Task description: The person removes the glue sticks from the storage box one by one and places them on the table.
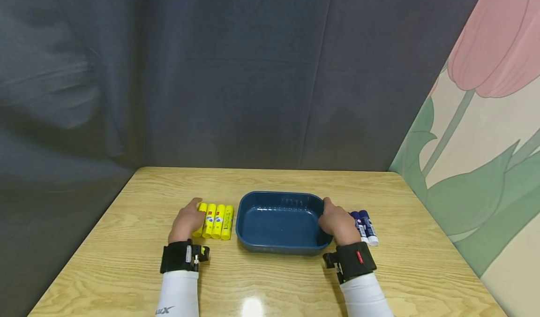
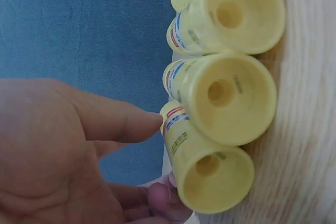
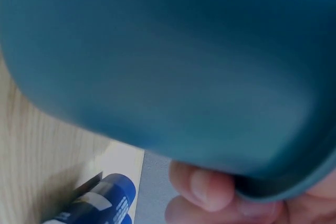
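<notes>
Several yellow glue sticks (image 1: 218, 222) lie side by side left of the tray. My left hand (image 1: 187, 219) is at the leftmost glue stick (image 2: 212, 174), its thumb at one side and curled fingertips at the other; part of that stick is hidden from the head view. The open ends of the glue sticks face the left wrist camera. A dark blue rectangular tray (image 1: 280, 250) stands in the middle of the table. My right hand (image 1: 339, 223) grips its right rim, with fingers (image 3: 205, 184) against the outside of the wall.
Dark blue glue sticks (image 1: 368, 228) lie on the table (image 1: 270, 279) to the right of my right hand, partly hidden by it. A grey curtain (image 1: 253, 96) hangs behind the table, and a wall with painted flowers (image 1: 485, 167) slants along the right.
</notes>
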`<action>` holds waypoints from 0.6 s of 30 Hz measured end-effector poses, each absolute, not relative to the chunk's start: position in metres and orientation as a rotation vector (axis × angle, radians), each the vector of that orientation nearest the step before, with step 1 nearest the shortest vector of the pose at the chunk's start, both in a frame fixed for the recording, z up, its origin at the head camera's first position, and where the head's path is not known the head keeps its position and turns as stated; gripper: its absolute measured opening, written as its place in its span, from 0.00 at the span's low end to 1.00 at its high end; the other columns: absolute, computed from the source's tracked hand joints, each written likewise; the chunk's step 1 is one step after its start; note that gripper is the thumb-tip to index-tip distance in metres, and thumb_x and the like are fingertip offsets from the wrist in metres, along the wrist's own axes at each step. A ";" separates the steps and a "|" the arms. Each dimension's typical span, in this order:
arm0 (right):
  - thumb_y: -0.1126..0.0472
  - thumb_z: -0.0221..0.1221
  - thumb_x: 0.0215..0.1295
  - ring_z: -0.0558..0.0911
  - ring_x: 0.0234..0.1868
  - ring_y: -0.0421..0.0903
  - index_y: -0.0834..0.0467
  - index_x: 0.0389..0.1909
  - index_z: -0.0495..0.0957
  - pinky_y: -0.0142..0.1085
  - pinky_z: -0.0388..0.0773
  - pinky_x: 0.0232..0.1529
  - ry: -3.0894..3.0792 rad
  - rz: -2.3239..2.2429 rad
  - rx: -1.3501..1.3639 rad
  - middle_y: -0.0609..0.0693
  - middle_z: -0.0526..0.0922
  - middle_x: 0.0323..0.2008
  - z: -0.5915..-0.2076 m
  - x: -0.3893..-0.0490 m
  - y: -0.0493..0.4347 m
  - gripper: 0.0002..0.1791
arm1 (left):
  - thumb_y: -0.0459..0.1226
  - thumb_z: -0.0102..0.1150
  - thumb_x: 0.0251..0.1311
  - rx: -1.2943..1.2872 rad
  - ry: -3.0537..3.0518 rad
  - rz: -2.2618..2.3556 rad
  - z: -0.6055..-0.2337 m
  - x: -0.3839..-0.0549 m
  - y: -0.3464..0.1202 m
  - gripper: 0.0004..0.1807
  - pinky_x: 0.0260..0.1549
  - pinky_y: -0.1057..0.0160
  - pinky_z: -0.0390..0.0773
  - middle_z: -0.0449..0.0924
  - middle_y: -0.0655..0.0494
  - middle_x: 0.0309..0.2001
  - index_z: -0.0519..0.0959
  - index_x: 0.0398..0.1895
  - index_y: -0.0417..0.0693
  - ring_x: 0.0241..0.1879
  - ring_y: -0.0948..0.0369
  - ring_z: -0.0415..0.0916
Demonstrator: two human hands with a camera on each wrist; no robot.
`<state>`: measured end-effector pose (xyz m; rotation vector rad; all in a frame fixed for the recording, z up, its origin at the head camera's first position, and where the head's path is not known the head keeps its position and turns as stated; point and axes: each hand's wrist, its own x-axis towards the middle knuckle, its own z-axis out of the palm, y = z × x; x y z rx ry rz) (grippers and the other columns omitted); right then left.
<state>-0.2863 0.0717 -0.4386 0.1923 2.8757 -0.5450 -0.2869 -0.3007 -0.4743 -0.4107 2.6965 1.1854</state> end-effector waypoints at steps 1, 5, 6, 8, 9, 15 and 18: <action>0.65 0.51 0.69 0.79 0.42 0.57 0.65 0.74 0.55 0.54 0.77 0.41 2.877 -0.541 0.190 0.73 0.75 0.57 -0.439 -0.287 0.072 0.34 | 0.32 0.41 0.70 -0.410 2.695 1.193 -0.474 -0.287 -0.301 0.32 0.45 0.46 0.71 0.59 0.28 0.69 0.54 0.77 0.44 0.55 0.40 0.65; 0.65 0.51 0.69 0.80 0.44 0.59 0.65 0.74 0.55 0.57 0.77 0.45 2.881 -0.524 0.193 0.73 0.75 0.57 -0.441 -0.288 0.072 0.33 | 0.30 0.38 0.68 -0.398 2.693 1.199 -0.473 -0.287 -0.302 0.33 0.45 0.46 0.71 0.58 0.27 0.69 0.53 0.78 0.44 0.55 0.39 0.65; 0.65 0.51 0.70 0.80 0.44 0.59 0.65 0.74 0.55 0.57 0.77 0.45 2.883 -0.520 0.194 0.73 0.75 0.57 -0.441 -0.288 0.072 0.33 | 0.30 0.38 0.67 -0.397 2.694 1.196 -0.473 -0.287 -0.302 0.33 0.44 0.46 0.71 0.58 0.27 0.69 0.53 0.78 0.44 0.55 0.39 0.65; 0.65 0.51 0.69 0.80 0.43 0.58 0.64 0.74 0.55 0.56 0.77 0.43 2.882 -0.519 0.194 0.73 0.76 0.57 -0.441 -0.288 0.072 0.33 | 0.30 0.37 0.67 -0.395 2.698 1.190 -0.472 -0.286 -0.302 0.33 0.44 0.46 0.71 0.58 0.27 0.69 0.53 0.78 0.43 0.55 0.39 0.65; 0.64 0.51 0.69 0.80 0.43 0.58 0.65 0.74 0.55 0.55 0.76 0.42 2.881 -0.517 0.194 0.73 0.76 0.56 -0.441 -0.288 0.072 0.33 | 0.30 0.37 0.67 -0.396 2.699 1.187 -0.472 -0.286 -0.302 0.33 0.44 0.46 0.71 0.59 0.26 0.69 0.54 0.77 0.43 0.54 0.39 0.65; 0.65 0.51 0.69 0.80 0.42 0.58 0.65 0.75 0.54 0.55 0.76 0.41 2.882 -0.521 0.188 0.73 0.75 0.57 -0.440 -0.287 0.073 0.35 | 0.31 0.36 0.69 -0.401 2.713 1.174 -0.471 -0.286 -0.303 0.32 0.43 0.47 0.70 0.58 0.26 0.69 0.54 0.77 0.43 0.54 0.40 0.64; 0.65 0.51 0.69 0.80 0.42 0.58 0.65 0.75 0.54 0.54 0.76 0.41 2.880 -0.529 0.188 0.73 0.75 0.57 -0.440 -0.286 0.074 0.35 | 0.33 0.35 0.72 -0.398 2.737 1.162 -0.470 -0.286 -0.303 0.30 0.40 0.50 0.70 0.58 0.26 0.68 0.54 0.77 0.43 0.54 0.40 0.65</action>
